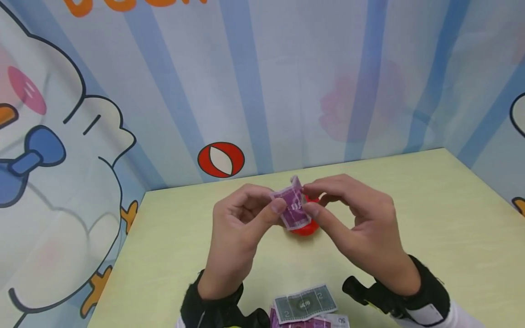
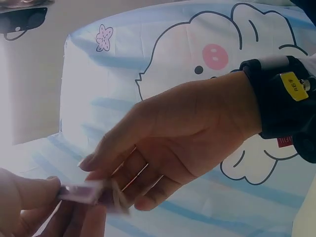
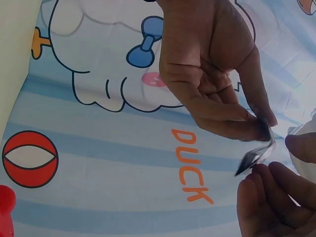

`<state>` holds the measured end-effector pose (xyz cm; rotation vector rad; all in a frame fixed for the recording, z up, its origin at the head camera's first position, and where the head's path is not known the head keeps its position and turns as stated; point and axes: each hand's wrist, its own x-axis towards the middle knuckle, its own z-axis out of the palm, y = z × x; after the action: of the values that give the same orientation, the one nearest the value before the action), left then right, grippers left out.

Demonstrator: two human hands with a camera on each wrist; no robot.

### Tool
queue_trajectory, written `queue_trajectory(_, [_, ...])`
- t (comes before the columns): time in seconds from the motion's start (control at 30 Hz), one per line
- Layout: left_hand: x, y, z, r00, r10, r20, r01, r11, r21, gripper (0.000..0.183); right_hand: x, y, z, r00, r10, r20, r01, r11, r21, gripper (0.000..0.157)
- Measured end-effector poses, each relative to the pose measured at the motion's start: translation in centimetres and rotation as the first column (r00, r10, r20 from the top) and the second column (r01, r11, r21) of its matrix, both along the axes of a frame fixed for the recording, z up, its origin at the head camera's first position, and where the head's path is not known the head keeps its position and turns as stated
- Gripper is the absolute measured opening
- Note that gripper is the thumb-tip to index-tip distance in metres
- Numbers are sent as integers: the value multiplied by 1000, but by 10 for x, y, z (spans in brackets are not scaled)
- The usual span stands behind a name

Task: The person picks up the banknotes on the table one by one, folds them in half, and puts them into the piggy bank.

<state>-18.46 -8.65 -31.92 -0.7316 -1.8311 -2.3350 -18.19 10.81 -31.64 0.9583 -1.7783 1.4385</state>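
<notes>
Over the table, both hands work on a small purple banknote [image 1: 296,214] that is creased and bent. My left hand [image 1: 242,228] pinches its left side, thumb in front. On the opposite edge are the thumb and index finger of my right hand [image 1: 361,228]. Seen from the right wrist, the banknote [image 3: 259,155] is folded to a sharp angle; in the left wrist view the banknote [image 2: 89,192] is blurred. A red object [image 1: 305,229] lies behind the hands, mostly hidden by them and the note.
Close to me on the pale yellow table [image 1: 172,255] lie more banknotes: a green banknote [image 1: 305,304] marked 2 on top of a purple banknote [image 1: 309,324] and others. A cartoon-printed backdrop [image 1: 283,114] stands along the table's far edge.
</notes>
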Motion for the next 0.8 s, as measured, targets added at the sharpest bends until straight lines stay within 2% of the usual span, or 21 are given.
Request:
queue_trajectory(0.2, [-1, 1, -2, 999, -39, -16, 39, 999, -2, 18, 1, -2, -1, 997, 68, 28, -68, 998, 11, 27])
queue_trajectory(0.37, [-3, 3, -4, 994, -81, -78, 81, 997, 3, 19, 1, -2, -2, 990, 140, 36, -139, 990, -11, 28])
queue_trajectory(0.43, [-3, 4, -5, 992, -66, -107, 67, 998, 2, 19, 1, -1, -3, 987, 156, 41, -155, 988, -26, 26])
queue_trajectory(0.53, [-3, 5, -5, 992, -11, -129, 9, 1000, -18, 20, 1, 0, -4, 983, 170, 69, -167, 985, -49, 25])
queue_trajectory(0.63, [-2, 5, -4, 994, 31, -109, -37, 998, -58, 26, 2, 2, -5, 973, 200, 112, -191, 978, -84, 26])
queue_trajectory(0.8, [-1, 4, -3, 998, 25, -49, -30, 995, -100, 18, 3, 3, -4, 966, 210, 150, -192, 974, -123, 30])
